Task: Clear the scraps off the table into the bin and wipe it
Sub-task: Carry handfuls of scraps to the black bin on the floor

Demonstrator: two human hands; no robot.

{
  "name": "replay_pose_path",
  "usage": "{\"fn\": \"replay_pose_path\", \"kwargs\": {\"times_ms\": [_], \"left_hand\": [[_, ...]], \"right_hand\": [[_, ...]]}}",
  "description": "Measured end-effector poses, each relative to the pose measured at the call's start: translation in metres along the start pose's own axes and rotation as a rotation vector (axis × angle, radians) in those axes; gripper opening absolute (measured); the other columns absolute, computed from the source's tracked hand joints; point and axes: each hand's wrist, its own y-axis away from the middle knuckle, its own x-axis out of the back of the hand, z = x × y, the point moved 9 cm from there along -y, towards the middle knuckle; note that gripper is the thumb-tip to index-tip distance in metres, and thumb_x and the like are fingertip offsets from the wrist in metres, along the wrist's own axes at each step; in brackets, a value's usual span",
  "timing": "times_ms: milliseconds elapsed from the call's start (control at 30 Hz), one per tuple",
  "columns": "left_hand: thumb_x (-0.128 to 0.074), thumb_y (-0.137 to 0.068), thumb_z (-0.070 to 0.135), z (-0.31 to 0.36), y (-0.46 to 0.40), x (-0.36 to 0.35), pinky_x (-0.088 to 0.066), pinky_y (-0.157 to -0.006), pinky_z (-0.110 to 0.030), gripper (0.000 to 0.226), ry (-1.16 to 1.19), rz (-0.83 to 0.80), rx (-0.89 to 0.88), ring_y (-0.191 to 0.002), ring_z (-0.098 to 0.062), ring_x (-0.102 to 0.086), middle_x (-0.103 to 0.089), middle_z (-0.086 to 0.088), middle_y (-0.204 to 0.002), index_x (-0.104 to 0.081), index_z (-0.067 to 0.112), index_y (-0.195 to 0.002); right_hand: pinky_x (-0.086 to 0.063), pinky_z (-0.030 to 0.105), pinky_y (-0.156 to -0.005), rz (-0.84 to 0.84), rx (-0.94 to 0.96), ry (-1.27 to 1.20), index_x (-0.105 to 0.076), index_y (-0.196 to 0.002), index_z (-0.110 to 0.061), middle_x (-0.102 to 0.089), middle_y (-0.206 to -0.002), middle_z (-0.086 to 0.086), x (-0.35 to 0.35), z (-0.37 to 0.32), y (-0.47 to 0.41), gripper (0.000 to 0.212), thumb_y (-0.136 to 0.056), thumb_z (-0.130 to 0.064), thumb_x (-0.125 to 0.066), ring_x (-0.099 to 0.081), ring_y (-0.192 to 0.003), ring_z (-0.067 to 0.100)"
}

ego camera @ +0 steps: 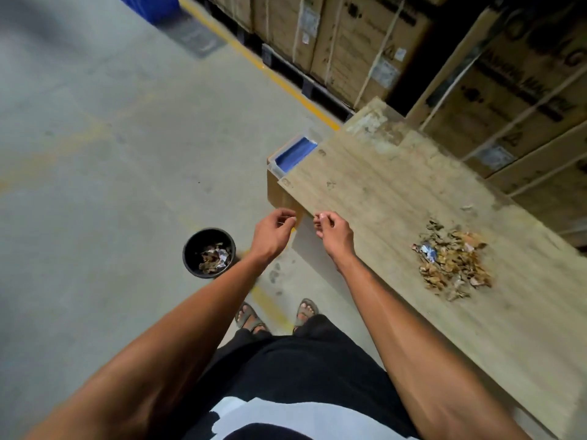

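A pile of brown and silvery scraps lies on the pale wooden table at the right. A black round bin stands on the floor to the left of the table's near edge, with several scraps in its bottom. My left hand hovers between the bin and the table edge, fingers loosely curled, holding nothing I can see. My right hand hangs at the table's left edge, fingers curled too, with nothing visible in it. Both hands are well left of the scrap pile.
Strapped cardboard boxes stand stacked behind the table. A box with blue contents sits at the table's far left end. The grey concrete floor spreads to the left, crossed by a yellow line. My sandalled feet stand by the table.
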Motion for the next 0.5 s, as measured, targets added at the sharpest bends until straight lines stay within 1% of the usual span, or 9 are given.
{"fn": "replay_pose_path", "kwargs": {"times_ms": [67, 100, 133, 167, 233, 267, 367, 433, 500], "left_hand": [[-0.067, -0.104, 0.026, 0.014, 0.002, -0.028, -0.053, -0.091, -0.017, 0.017, -0.034, -0.043, -0.04, -0.102, -0.014, -0.07, -0.078, -0.001, -0.109, -0.077, 0.023, -0.117], [-0.067, -0.105, 0.025, 0.021, 0.004, -0.042, -0.05, -0.086, -0.009, 0.02, -0.045, -0.067, -0.05, -0.102, -0.013, -0.069, -0.077, -0.002, -0.109, -0.078, 0.02, -0.12], [-0.067, -0.104, 0.028, 0.027, 0.007, -0.057, -0.048, -0.083, -0.007, 0.023, -0.05, -0.09, -0.051, -0.102, -0.013, -0.069, -0.077, -0.002, -0.108, -0.078, 0.018, -0.122], [-0.067, -0.102, 0.033, 0.032, 0.01, -0.071, -0.049, -0.086, -0.01, 0.027, -0.054, -0.111, -0.051, -0.101, -0.013, -0.069, -0.077, 0.0, -0.108, -0.078, 0.019, -0.123], [-0.063, -0.096, 0.045, 0.04, 0.014, -0.1, -0.053, -0.094, -0.025, 0.038, -0.077, -0.138, -0.061, -0.103, -0.014, -0.07, -0.078, 0.001, -0.11, -0.078, 0.023, -0.123], [-0.063, -0.096, 0.045, 0.044, 0.017, -0.116, -0.052, -0.094, -0.028, 0.038, -0.093, -0.155, -0.065, -0.104, -0.016, -0.07, -0.078, 0.0, -0.111, -0.077, 0.023, -0.124], [-0.066, -0.106, 0.029, 0.051, 0.027, -0.164, -0.048, -0.091, -0.026, 0.027, -0.106, -0.193, -0.055, -0.107, -0.02, -0.07, -0.077, -0.006, -0.113, -0.075, 0.014, -0.126], [-0.067, -0.102, 0.036, 0.054, 0.033, -0.197, -0.048, -0.091, -0.027, 0.032, -0.114, -0.202, -0.052, -0.106, -0.022, -0.071, -0.077, -0.007, -0.111, -0.075, 0.015, -0.125], [-0.063, -0.093, 0.045, 0.056, 0.039, -0.23, -0.05, -0.091, -0.029, 0.042, -0.129, -0.216, -0.058, -0.101, -0.019, -0.07, -0.076, -0.004, -0.107, -0.075, 0.018, -0.123]], "right_hand": [[-0.06, 0.047, -0.102, 0.084, -0.006, -0.038, -0.076, -0.108, -0.023, -0.077, -0.096, -0.01, 0.038, 0.012, 0.005, 0.02, -0.11, -0.022, -0.056, -0.075, -0.099, 0.016], [-0.06, 0.048, -0.102, 0.112, -0.017, -0.051, -0.076, -0.108, -0.022, -0.077, -0.097, -0.01, 0.055, 0.022, 0.009, 0.02, -0.11, -0.022, -0.056, -0.075, -0.1, 0.017], [-0.06, 0.048, -0.102, 0.132, -0.031, -0.067, -0.076, -0.109, -0.022, -0.076, -0.097, -0.011, 0.07, 0.032, 0.011, 0.019, -0.11, -0.022, -0.056, -0.076, -0.101, 0.017], [-0.06, 0.05, -0.101, 0.15, -0.047, -0.078, -0.076, -0.109, -0.021, -0.076, -0.097, -0.011, 0.083, 0.041, 0.014, 0.019, -0.11, -0.022, -0.057, -0.076, -0.101, 0.018], [-0.06, 0.052, -0.1, 0.202, -0.066, -0.093, -0.075, -0.109, -0.023, -0.077, -0.098, -0.009, 0.114, 0.062, 0.018, 0.019, -0.11, -0.024, -0.057, -0.075, -0.102, 0.019], [-0.061, 0.052, -0.099, 0.227, -0.071, -0.099, -0.075, -0.108, -0.025, -0.077, -0.099, -0.009, 0.131, 0.075, 0.02, 0.018, -0.11, -0.026, -0.057, -0.075, -0.102, 0.019], [-0.061, 0.052, -0.098, 0.272, -0.081, -0.085, -0.072, -0.106, -0.032, -0.078, -0.103, -0.009, 0.179, 0.109, 0.026, 0.016, -0.11, -0.03, -0.057, -0.075, -0.101, 0.018], [-0.062, 0.052, -0.097, 0.3, -0.077, -0.074, -0.072, -0.109, -0.031, -0.077, -0.104, -0.01, 0.212, 0.13, 0.03, 0.016, -0.111, -0.029, -0.057, -0.075, -0.1, 0.017], [-0.063, 0.045, -0.092, 0.329, -0.081, -0.057, -0.074, -0.113, -0.024, -0.076, -0.107, -0.009, 0.246, 0.149, 0.034, 0.018, -0.112, -0.025, -0.056, -0.075, -0.098, 0.018]]}}
